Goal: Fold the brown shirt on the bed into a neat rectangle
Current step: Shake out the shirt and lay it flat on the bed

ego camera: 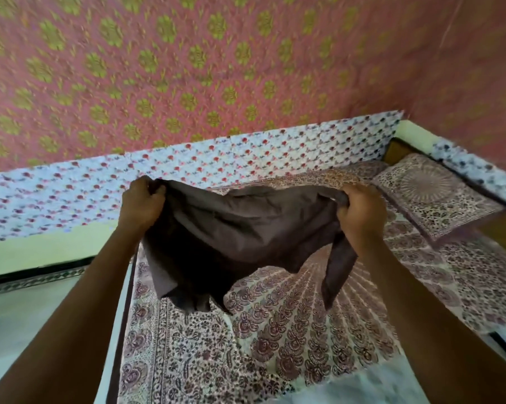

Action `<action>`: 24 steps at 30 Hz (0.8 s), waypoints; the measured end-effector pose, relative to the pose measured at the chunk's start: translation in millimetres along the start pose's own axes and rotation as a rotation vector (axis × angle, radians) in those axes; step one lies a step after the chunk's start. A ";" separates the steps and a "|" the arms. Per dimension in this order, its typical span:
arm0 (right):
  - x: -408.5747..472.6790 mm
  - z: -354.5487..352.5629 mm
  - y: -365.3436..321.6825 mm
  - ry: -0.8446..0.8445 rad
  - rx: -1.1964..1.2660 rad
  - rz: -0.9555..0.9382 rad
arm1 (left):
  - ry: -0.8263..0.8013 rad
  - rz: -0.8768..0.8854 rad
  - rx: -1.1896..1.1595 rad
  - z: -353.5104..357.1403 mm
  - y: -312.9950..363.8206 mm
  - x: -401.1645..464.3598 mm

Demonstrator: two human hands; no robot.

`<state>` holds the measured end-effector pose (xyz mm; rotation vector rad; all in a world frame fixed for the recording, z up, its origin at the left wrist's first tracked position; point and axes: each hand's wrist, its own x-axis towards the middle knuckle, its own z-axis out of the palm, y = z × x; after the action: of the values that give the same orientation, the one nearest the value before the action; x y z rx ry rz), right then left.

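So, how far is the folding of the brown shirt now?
Done: the brown shirt is picked up off the bed. In hand: the left hand and right hand grip its top edge, holding it hanging in the air. Left: laying it flat and every fold; no fold shows yet.

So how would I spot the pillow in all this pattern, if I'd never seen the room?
Start at the bed, covered in a brown-and-white printed sheet below the pink wall. Follow it to its far right corner, beyond the right hand gripping the brown shirt. The pillow lies flat there, a raised rectangle with its own sunburst print.
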<state>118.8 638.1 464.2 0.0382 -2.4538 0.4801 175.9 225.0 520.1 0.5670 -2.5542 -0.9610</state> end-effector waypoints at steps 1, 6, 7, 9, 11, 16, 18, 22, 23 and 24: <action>-0.9 -7.6 12.1 0.009 0.015 0.010 | -0.031 0.008 -0.008 6.9 6.2 -7.9; 9.8 -39.6 69.3 0.048 0.034 0.002 | -0.018 0.016 -0.149 34.0 40.8 -36.9; 15.9 -44.2 81.2 0.050 0.042 -0.001 | 0.024 0.019 -0.167 40.4 47.0 -40.7; 30.6 -47.4 104.1 0.025 0.040 -0.010 | 0.094 0.015 -0.173 55.5 59.4 -50.9; 45.7 -44.7 122.8 -0.019 0.029 -0.015 | 0.120 -0.007 -0.149 71.8 73.2 -60.6; 76.9 -0.1 160.9 -0.200 0.008 -0.035 | 0.143 -0.072 -0.108 127.7 80.3 -52.0; 88.7 32.3 174.9 -0.270 -0.034 -0.044 | 0.154 -0.095 -0.035 156.6 70.1 -35.7; 106.7 110.0 196.4 -0.433 -0.093 -0.044 | 0.118 -0.133 0.069 219.8 45.6 9.5; 112.8 132.8 200.2 -0.463 -0.114 -0.049 | 0.102 -0.141 0.075 238.1 36.5 26.9; 118.4 155.8 203.5 -0.499 -0.130 -0.042 | 0.085 -0.158 0.075 256.7 28.5 44.2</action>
<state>-95.5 784.2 352.5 0.1743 -2.9600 0.3177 14.6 362.4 366.0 0.8234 -2.5078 -0.8745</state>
